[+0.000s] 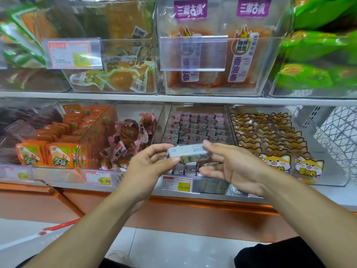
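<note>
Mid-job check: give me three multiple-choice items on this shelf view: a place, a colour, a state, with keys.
1. The small grey wrapped packet is held before which bin? A orange sachets; B clear plastic bin of grey-and-pink wrapped sweets; C green bags.
2. The two brand labels on the upper clear plastic box are: A purple; B blue; C yellow.
3. The packet is: A lying in a bin; B on the floor; C held between left hand and right hand.
Key: 1 B, those sweets show behind it; 2 A, both are purple; 3 C, each hand pinches one end.
</note>
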A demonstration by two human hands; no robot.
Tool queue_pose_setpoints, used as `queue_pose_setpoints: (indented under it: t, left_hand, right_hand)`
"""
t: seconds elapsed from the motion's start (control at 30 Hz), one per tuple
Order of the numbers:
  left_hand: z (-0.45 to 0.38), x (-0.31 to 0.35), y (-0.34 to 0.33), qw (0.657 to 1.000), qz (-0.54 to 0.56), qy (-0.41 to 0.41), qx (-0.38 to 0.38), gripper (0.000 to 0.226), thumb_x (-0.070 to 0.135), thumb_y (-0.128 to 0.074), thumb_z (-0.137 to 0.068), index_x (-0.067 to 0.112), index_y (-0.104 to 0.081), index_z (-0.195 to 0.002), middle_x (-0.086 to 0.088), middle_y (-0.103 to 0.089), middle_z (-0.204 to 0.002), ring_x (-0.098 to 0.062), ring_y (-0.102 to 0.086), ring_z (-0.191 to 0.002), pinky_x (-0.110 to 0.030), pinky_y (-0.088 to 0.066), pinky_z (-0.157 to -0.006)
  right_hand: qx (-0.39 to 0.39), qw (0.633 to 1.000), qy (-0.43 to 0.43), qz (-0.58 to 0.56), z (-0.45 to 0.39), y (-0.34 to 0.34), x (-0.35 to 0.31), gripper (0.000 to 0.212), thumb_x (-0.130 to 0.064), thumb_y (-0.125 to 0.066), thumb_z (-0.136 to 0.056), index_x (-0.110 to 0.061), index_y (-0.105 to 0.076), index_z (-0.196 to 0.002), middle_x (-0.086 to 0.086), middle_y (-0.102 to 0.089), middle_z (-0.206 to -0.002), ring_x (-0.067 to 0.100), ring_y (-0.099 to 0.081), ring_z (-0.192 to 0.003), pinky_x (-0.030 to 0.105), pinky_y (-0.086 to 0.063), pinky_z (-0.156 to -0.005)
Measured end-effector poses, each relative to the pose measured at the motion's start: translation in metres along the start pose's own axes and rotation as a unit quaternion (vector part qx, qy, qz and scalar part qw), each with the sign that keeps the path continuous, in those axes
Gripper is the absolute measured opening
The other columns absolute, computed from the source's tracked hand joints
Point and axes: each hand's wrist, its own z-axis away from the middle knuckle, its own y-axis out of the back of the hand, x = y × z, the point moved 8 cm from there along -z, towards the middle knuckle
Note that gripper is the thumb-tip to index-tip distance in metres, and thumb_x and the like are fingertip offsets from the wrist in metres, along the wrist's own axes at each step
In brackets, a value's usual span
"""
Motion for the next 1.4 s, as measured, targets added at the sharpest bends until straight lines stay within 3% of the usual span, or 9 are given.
queue_pose_setpoints:
  t: [0.1, 0.27, 0.4, 0.53, 0.67, 0.77, 1.0, 1.27, 1.4]
  left_hand:
    - [0.002, 0.000, -0.004, 1.000, 0.020, 0.009, -0.017, 0.040, 0.022, -0.084, -0.067, 0.020, -0.075, -0.107, -0.010, -0.074, -0.116, -0.028, -0.072, -0.105, -0.035, -0.058, -0.090]
    - [0.008, -0.013, -0.012, 0.986, 0.106, 0.130, -0.020, 0.048, 0.046, -0.075, -0.081, 0.010, -0.075, -0.112, -0.017, -0.074, -0.113, -0.038, -0.073, -0.100, -0.032, -0.062, -0.073]
    - [0.004, -0.014, -0.012, 0.982, 0.135, 0.129, -0.012, 0.023, 0.026, -0.074, -0.080, 0.006, -0.080, -0.089, -0.021, -0.074, -0.110, -0.031, -0.075, -0.098, -0.027, -0.061, -0.072]
    - [-0.001, -0.006, -0.006, 0.992, 0.108, 0.070, -0.002, 0.030, 0.014, -0.075, -0.074, 0.003, -0.072, -0.102, -0.020, -0.075, -0.109, -0.024, -0.075, -0.094, -0.022, -0.059, -0.070]
    - [-0.003, -0.002, -0.004, 0.998, 0.056, 0.018, -0.022, 0.031, 0.007, -0.080, -0.068, 0.009, -0.077, -0.099, -0.015, -0.075, -0.110, -0.028, -0.073, -0.099, -0.028, -0.060, -0.080]
    - [-0.004, 0.000, -0.003, 1.000, 0.006, -0.018, -0.017, 0.038, 0.005, -0.083, -0.065, 0.014, -0.077, -0.101, -0.009, -0.075, -0.113, -0.027, -0.071, -0.107, -0.033, -0.058, -0.087]
    - [-0.001, -0.003, 0.000, 1.000, -0.028, -0.005, 0.012, 0.046, 0.023, -0.086, -0.062, 0.011, -0.071, -0.104, -0.007, -0.078, -0.103, -0.019, -0.075, -0.094, -0.024, -0.059, -0.076]
    - [-0.004, 0.004, -0.011, 0.981, -0.169, -0.084, 0.049, 0.040, -0.002, -0.083, -0.077, 0.020, -0.067, -0.106, 0.002, -0.073, -0.110, -0.007, -0.071, -0.101, -0.020, -0.057, -0.087]
    - [-0.007, 0.003, -0.026, 0.924, -0.350, -0.148, 0.041, 0.037, 0.018, -0.076, -0.089, 0.030, -0.064, -0.123, 0.015, -0.064, -0.123, 0.002, -0.058, -0.114, -0.019, -0.047, -0.103]
  right_hand:
    - [-0.015, 0.999, 0.034, 0.006, -0.002, 0.000, -0.002, 0.023, -0.024, -0.079, -0.076, -0.015, -0.077, -0.097, 0.012, -0.077, -0.102, 0.023, -0.073, -0.078, 0.032, -0.063, -0.078]
    - [-0.053, 0.987, 0.137, 0.064, 0.000, -0.005, -0.015, 0.035, -0.009, -0.082, -0.075, -0.020, -0.075, -0.107, 0.006, -0.076, -0.110, 0.023, -0.074, -0.096, 0.029, -0.060, -0.082]
    - [-0.036, 0.970, 0.173, 0.165, 0.001, -0.008, -0.018, 0.043, 0.007, -0.079, -0.078, -0.028, -0.074, -0.103, 0.002, -0.075, -0.113, 0.019, -0.073, -0.106, 0.026, -0.059, -0.086]
    - [-0.066, 0.993, 0.075, 0.055, -0.002, -0.012, -0.006, 0.066, -0.018, -0.090, -0.066, -0.018, -0.062, -0.126, 0.008, -0.074, -0.118, 0.027, -0.071, -0.110, 0.035, -0.059, -0.091]
    - [-0.059, 0.997, 0.023, 0.045, 0.000, -0.014, 0.000, 0.051, -0.044, -0.077, -0.077, -0.012, -0.073, -0.117, 0.020, -0.074, -0.114, 0.028, -0.073, -0.089, 0.034, -0.061, -0.081]
    - [-0.048, 0.997, 0.043, 0.039, 0.000, -0.014, -0.003, 0.044, -0.036, -0.072, -0.083, -0.007, -0.071, -0.115, 0.019, -0.075, -0.106, 0.021, -0.071, -0.079, 0.030, -0.062, -0.076]
    - [-0.061, 0.998, 0.015, 0.010, 0.000, -0.013, 0.001, 0.037, -0.026, -0.077, -0.078, -0.009, -0.065, -0.109, 0.014, -0.075, -0.103, 0.028, -0.072, -0.084, 0.035, -0.062, -0.077]
    - [0.084, 0.990, 0.107, -0.026, -0.016, 0.006, -0.022, 0.027, -0.001, -0.070, -0.089, -0.004, -0.059, -0.114, 0.017, -0.076, -0.108, 0.025, -0.076, -0.094, 0.031, -0.063, -0.078]
    - [0.241, 0.899, 0.273, 0.245, -0.018, 0.017, -0.067, 0.028, -0.023, -0.081, -0.085, -0.036, -0.058, -0.094, -0.009, -0.075, -0.101, 0.010, -0.070, -0.093, 0.029, -0.055, -0.080]
